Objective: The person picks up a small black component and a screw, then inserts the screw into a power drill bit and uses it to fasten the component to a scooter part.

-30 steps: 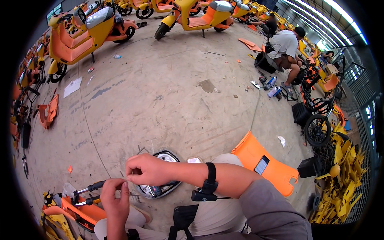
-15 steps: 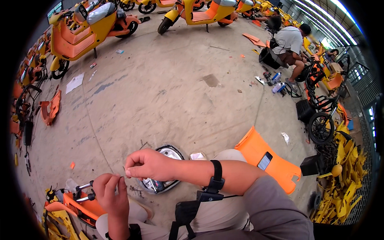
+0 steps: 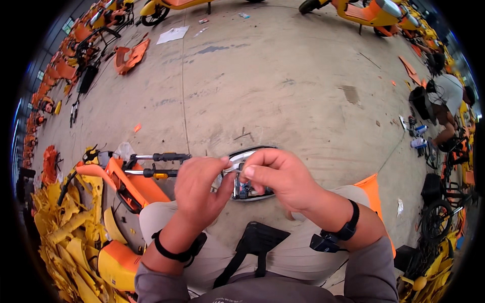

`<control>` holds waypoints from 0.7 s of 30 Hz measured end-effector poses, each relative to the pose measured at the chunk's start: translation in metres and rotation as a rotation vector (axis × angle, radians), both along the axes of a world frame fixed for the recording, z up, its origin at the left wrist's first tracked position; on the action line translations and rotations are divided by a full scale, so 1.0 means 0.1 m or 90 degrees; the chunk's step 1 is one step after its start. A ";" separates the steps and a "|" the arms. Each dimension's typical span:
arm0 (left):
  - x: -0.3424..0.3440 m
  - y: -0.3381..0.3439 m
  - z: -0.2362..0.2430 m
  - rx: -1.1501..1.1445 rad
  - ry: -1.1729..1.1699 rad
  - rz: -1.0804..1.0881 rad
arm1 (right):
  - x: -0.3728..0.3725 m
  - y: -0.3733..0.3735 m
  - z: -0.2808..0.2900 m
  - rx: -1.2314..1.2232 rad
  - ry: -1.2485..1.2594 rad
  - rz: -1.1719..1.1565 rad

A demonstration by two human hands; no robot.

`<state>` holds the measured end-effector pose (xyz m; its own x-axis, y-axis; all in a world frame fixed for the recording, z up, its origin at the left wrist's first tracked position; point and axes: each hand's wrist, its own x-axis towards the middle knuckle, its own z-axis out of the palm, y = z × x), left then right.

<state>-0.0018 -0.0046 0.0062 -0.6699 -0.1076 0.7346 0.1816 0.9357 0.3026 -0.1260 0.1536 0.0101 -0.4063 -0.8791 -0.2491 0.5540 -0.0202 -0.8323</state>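
Observation:
Over my lap, close in front of me, my left hand (image 3: 199, 188) and my right hand (image 3: 284, 181) meet with fingertips pinched. Between them runs a thin, light-coloured strand (image 3: 233, 170), held at both ends; its exact kind is too small to tell. Beneath the hands, on the concrete floor, lies an oval shell (image 3: 248, 150) with a dark rim and a silvery inside, partly hidden by my fingers. Some small tools or parts show in it. Next to my left hand is an orange scooter body part (image 3: 144, 186) with two chrome tubes (image 3: 144, 157) with black ends.
Yellow plastic panels (image 3: 70, 247) are heaped at the lower left. An orange panel (image 3: 371, 188) lies beyond my right knee. Yellow and orange scooters (image 3: 369, 12) stand at the back. A person (image 3: 447, 96) crouches at the right near a black wheel (image 3: 437, 220). White paper (image 3: 173, 35) lies far left.
My view has swung left and downward. The right hand, earlier stretched across to the left, has come back before me, and both hands now meet over the oval shell with the strand visible between them.

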 end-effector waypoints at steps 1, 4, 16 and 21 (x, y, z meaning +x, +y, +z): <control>0.02 0.01 -0.03 0.135 -0.067 -0.023 | 0.00 0.00 0.00 -0.023 0.004 -0.003; 0.08 0.01 -0.01 0.336 -0.205 -0.072 | -0.03 0.03 0.01 -0.048 0.007 0.002; 0.11 -0.08 0.18 0.883 -0.358 -0.221 | -0.11 0.05 0.06 -0.026 0.391 -0.027; 0.05 -0.10 0.03 0.768 -0.458 -0.109 | -0.10 -0.07 -0.03 0.043 0.625 -0.014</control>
<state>0.0036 -0.0142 0.0095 -0.9219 -0.2949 -0.2511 -0.2693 0.0220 0.9628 -0.1363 0.1467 0.0070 -0.4764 -0.8648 0.1585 -0.3837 0.0423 -0.9225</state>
